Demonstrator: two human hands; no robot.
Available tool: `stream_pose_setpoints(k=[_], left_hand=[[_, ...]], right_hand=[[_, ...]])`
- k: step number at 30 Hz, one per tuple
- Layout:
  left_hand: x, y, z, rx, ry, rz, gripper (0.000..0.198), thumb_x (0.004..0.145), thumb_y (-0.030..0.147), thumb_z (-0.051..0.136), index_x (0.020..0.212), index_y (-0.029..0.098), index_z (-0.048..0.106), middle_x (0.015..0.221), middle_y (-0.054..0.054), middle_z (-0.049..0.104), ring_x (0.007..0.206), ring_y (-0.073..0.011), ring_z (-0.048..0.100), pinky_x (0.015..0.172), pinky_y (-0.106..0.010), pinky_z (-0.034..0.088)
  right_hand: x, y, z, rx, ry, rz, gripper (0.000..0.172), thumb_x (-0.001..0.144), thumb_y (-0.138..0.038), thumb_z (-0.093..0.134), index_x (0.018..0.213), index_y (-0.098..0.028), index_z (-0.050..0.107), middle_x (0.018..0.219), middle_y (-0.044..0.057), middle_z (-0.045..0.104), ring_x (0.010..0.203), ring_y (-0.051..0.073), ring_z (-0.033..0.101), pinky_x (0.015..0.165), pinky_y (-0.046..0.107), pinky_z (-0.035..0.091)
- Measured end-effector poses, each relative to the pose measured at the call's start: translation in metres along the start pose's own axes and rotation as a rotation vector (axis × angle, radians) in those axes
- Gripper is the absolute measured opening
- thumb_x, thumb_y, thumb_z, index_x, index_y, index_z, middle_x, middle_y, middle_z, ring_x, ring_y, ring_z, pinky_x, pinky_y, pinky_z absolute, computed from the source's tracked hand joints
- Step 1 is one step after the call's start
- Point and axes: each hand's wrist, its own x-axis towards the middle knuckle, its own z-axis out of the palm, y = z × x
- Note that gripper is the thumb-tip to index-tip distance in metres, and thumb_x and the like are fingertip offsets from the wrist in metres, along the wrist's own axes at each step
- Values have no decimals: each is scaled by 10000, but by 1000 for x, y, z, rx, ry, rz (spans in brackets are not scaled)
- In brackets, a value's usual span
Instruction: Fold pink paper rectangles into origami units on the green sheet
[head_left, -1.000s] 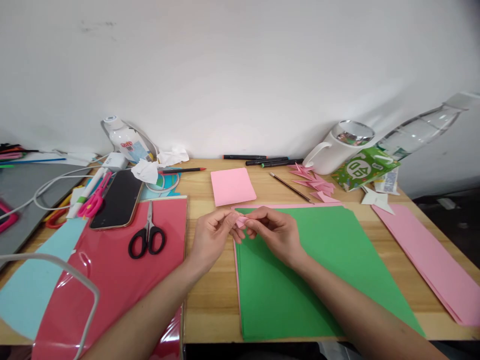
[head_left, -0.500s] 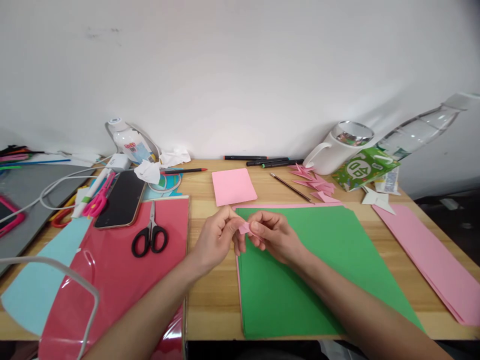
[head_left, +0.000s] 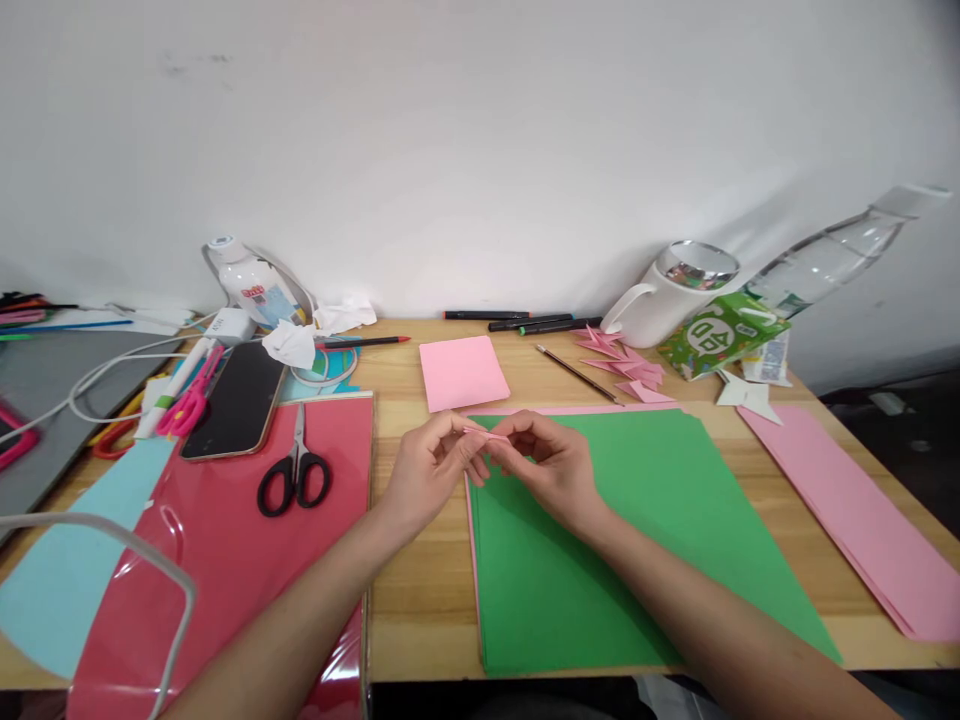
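Note:
A small folded piece of pink paper (head_left: 486, 434) is pinched between both hands, seen nearly edge-on. My left hand (head_left: 433, 468) grips its left end with thumb and fingers. On the right end, my right hand (head_left: 551, 462) closes with thumb against bent fingers. Both hands hover over the left far part of the green paper stack (head_left: 637, 560), which lies on pink sheets. Just beyond the hands lies a square stack of pink paper (head_left: 465, 373). Several pointed pink folded pieces (head_left: 622, 360) sit to the right of it, beside a pencil (head_left: 577, 374).
Black-handled scissors (head_left: 296, 470) and a phone (head_left: 236, 400) rest on the red folder (head_left: 247, 570) at left. Markers (head_left: 525, 322) lie along the wall. A white mug (head_left: 667, 295), a green packet (head_left: 724, 335) and pink strips (head_left: 855, 520) occupy the right side.
The pink paper has turned from showing its face to nearly edge-on. My hands have come closer together and slightly up, still holding it. The whole view has shifted a little.

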Motion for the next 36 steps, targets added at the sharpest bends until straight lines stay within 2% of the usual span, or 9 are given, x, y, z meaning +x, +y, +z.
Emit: stream_pose_setpoints(k=[5,7,13,16,18,22,25,31,36], left_hand=[[1,1,-2,-14,-13,-41,309,831,430,581,689,160,531,508,13,595,430,-111,576,433,-213,476],[1,-1,-2,-1,5,-45,292,838,414,572,699,162,523,509,19,586,425,-108,567,420,-208,466],[-1,-6,4,34,47,-84,255,820,388,596,727,159,530,525,13,592,447,-128,596,429,-229,497],[-1,-5,8,-51,96,-107,302,795,435,617,723,163,507,520,24,583,408,-129,584,371,-228,485],[0,-4,7,-114,104,-132,340,757,462,654,723,156,510,566,11,610,446,-142,620,408,-251,523],[4,-4,2,-153,10,-254,377,683,458,730,718,128,552,652,-35,667,561,-169,680,540,-284,577],[4,-5,0,-147,-98,-359,412,670,495,724,743,118,576,656,-49,680,548,-169,681,519,-271,565],[1,-4,0,-237,-139,-363,413,691,499,707,763,117,569,604,-35,676,521,-175,681,478,-255,554],[3,-4,1,-337,-167,-381,395,679,463,731,753,116,557,604,-34,683,523,-170,685,480,-243,559]], right_hand=[[2,-1,1,89,-74,125,275,692,-405,743,809,-180,637,650,-5,617,530,100,545,436,201,456],[2,-1,1,115,-101,184,291,680,-426,747,761,-170,636,609,-10,606,495,90,526,407,188,429],[-1,-3,1,122,-26,210,306,631,-407,787,611,-167,597,525,-20,600,462,92,532,413,196,430],[2,-4,-1,165,-33,244,272,616,-379,801,627,-163,636,561,-5,644,486,102,570,442,207,465],[6,-3,-3,206,-36,280,249,614,-355,805,693,-163,666,586,-6,661,489,94,572,450,201,472],[12,-2,-9,251,50,289,279,592,-308,819,786,-173,670,596,-29,660,503,79,578,479,185,485],[12,-1,-9,209,54,268,275,573,-267,830,784,-171,682,622,-17,681,534,90,605,514,192,507],[10,1,-9,302,55,239,159,672,-310,771,755,-185,717,618,2,709,530,102,640,519,200,529],[13,3,-12,274,50,194,134,687,-286,764,781,-195,735,618,0,715,527,102,649,521,202,536]])
